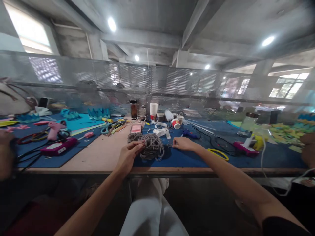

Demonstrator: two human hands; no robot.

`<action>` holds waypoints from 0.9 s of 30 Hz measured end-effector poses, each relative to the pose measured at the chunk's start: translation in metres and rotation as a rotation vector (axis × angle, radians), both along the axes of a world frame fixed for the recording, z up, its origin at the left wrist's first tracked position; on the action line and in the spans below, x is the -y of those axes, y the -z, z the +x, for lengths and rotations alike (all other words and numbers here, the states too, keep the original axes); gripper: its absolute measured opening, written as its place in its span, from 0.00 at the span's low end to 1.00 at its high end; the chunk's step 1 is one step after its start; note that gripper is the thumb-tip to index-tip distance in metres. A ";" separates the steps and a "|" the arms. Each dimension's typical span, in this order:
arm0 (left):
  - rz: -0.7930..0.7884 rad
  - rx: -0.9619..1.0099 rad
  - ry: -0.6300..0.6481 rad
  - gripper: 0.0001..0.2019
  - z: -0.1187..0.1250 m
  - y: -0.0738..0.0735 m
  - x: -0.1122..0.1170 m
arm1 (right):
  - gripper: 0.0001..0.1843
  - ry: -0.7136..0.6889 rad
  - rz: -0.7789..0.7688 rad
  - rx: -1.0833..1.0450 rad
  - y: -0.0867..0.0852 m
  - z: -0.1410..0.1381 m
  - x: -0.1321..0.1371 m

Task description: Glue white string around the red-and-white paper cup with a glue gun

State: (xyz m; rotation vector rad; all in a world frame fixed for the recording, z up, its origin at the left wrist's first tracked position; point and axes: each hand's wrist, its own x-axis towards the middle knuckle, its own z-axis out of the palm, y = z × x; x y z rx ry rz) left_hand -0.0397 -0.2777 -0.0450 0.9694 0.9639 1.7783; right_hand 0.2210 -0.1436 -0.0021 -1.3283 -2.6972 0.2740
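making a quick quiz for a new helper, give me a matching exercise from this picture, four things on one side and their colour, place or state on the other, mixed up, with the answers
Things:
1. yarn
2. cup stack
3. left hand
4. pink glue gun

Colour, place or state:
A. fingers touching the pile
B. by a purple power strip
C. grey and tangled
D. upright, in front of the mesh

Right pairs: 1-C, 2-D, 3-A, 4-B
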 end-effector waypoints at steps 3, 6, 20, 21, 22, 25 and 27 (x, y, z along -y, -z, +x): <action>0.009 0.006 0.001 0.13 0.001 0.000 0.000 | 0.03 -0.020 -0.079 -0.068 -0.011 -0.002 -0.013; 0.008 0.021 0.002 0.13 0.002 -0.002 0.001 | 0.07 -0.024 -0.148 -0.215 -0.041 -0.005 -0.030; -0.079 -0.120 0.004 0.12 -0.003 0.004 0.005 | 0.11 0.046 -0.116 -1.395 -0.198 -0.050 -0.143; -0.085 -0.134 -0.001 0.12 -0.003 0.004 0.005 | 0.11 0.034 -0.070 -1.409 -0.204 -0.052 -0.151; -0.091 -0.143 -0.005 0.11 -0.003 0.003 0.006 | 0.12 0.026 -0.025 -1.423 -0.210 -0.053 -0.160; -0.103 -0.158 -0.013 0.10 -0.003 0.001 0.007 | 0.11 0.028 0.125 -1.463 -0.231 -0.050 -0.188; -0.107 -0.174 -0.014 0.09 -0.002 -0.001 0.007 | 0.10 0.023 0.244 -1.428 -0.246 -0.045 -0.207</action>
